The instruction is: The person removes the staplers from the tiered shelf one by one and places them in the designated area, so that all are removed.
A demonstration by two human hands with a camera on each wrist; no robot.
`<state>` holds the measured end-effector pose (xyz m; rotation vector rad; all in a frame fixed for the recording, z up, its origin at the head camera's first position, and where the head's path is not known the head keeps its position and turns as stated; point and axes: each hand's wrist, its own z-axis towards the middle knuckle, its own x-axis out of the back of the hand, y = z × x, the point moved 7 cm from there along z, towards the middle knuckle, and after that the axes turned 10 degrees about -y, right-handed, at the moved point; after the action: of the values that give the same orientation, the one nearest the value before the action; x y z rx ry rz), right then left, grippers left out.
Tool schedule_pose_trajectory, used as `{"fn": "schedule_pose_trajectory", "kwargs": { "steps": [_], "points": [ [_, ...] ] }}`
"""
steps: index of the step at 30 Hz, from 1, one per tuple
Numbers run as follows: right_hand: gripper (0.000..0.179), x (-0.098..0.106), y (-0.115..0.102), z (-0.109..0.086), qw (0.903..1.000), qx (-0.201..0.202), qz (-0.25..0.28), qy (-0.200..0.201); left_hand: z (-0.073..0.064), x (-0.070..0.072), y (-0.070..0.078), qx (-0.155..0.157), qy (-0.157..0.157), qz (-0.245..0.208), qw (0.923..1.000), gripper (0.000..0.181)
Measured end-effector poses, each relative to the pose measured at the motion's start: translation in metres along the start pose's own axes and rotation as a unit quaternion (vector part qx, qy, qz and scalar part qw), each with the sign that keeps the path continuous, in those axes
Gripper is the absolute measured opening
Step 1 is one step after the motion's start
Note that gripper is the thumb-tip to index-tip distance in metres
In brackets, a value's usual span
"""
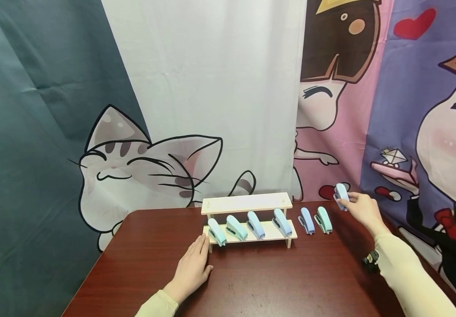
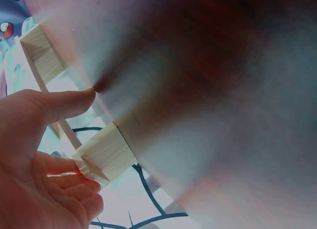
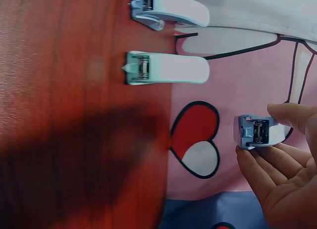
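The right hand is pinching a blue stapler between thumb and fingers; a green stapler is resting to its left. The left hand, fingers nearly straight, is touching a rack.

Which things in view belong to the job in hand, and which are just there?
Likely the job:
- stapler pinched in the right hand
- four staplers on the lower shelf
- blue stapler and green stapler on the table
- pale rack, left hand at its left end

Just there:
- cartoon backdrop
- table, only as work surface
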<state>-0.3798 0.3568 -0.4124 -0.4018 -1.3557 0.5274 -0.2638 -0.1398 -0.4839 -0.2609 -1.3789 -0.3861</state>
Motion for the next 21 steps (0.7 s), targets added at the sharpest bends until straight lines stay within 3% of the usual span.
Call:
{"fn": "schedule_pose_trajectory", "kwargs": {
  "steps": [21],
  "points": [
    [0.054, -0.037, 0.026, -0.018, 0.9995, -0.018, 0.020, -0.015, 0.000, 0.001, 0.001, 0.000, 0.001, -0.003, 1.0000, 0.082]
  ]
}}
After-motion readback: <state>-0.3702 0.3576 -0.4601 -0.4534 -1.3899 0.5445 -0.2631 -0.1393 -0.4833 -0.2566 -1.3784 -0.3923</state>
